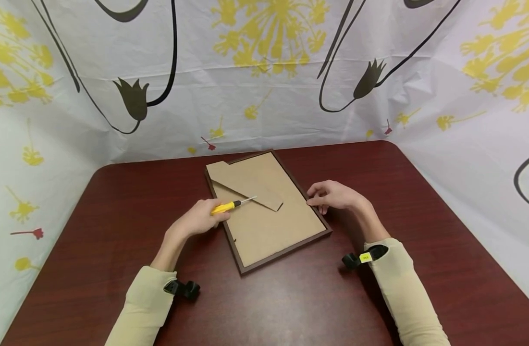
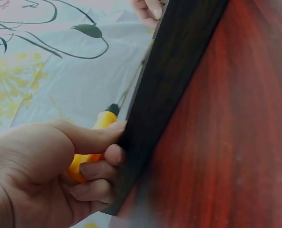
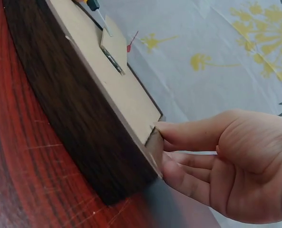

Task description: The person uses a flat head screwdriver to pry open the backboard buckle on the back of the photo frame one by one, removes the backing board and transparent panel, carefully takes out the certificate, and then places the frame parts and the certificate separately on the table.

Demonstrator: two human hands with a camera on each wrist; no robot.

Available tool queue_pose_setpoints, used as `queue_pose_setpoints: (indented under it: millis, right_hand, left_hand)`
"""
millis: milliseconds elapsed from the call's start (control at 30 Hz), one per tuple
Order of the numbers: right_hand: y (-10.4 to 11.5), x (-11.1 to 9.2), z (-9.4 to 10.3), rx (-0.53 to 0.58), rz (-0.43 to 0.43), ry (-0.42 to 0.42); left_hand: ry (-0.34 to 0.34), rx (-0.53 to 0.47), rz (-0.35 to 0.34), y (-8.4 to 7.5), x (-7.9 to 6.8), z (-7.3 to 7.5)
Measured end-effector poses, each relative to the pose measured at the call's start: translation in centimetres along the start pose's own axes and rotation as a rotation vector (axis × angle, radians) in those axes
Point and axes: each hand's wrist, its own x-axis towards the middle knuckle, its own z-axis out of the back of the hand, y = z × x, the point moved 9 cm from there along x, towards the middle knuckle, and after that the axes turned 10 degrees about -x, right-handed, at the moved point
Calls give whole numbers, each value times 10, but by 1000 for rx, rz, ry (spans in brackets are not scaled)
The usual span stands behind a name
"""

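Observation:
A picture frame [image 1: 287, 252] with a dark brown rim lies back side up on the table, turned at an angle. Its tan backing board [image 1: 268, 235] faces me, and a tan easel stand [image 1: 242, 183] slants across it. At the left rim, my left hand [image 1: 198, 219] holds a yellow-handled screwdriver [image 1: 223, 208] and also touches the frame. The metal shaft points right, its tip over the stand's lower edge. My right hand [image 1: 335, 195] pinches the right rim between thumb and fingers, as the right wrist view shows. The frame's front is hidden.
The dark red wooden table [image 1: 281, 307] reaches back to a white curtain [image 1: 255, 120] printed with yellow and dark flowers. This curtain also encloses the left and right sides. Black straps with small devices [image 1: 190, 290] sit on both wrists.

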Motion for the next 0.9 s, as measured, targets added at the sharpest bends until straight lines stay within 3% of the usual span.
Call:
queue_pose_setpoints:
  millis: [267, 433, 533, 633, 767, 900]
  right_hand:
    - [-2, 6, 5, -126, 9, -104]
    - [-2, 5, 6, -142, 18, -134]
    - [-3, 2, 7, -134, 37, -91]
    - [-6, -4, 6, -96, 58, -15]
    - [-10, -12, 5, -18, 50, 88]
    - [-14, -16, 2, 28, 23, 171]
  left_hand:
    - [156, -27, 40, -4, -9, -12]
    - [176, -12, 19, -8, -11, -13]
    - [121, 2, -58, -15, -10, -6]
    - [24, 8, -124, -19, -9, 6]
    - [-108, 18, -146, -20, -8, 22]
    - [-190, 38, -154, -16, -7, 31]
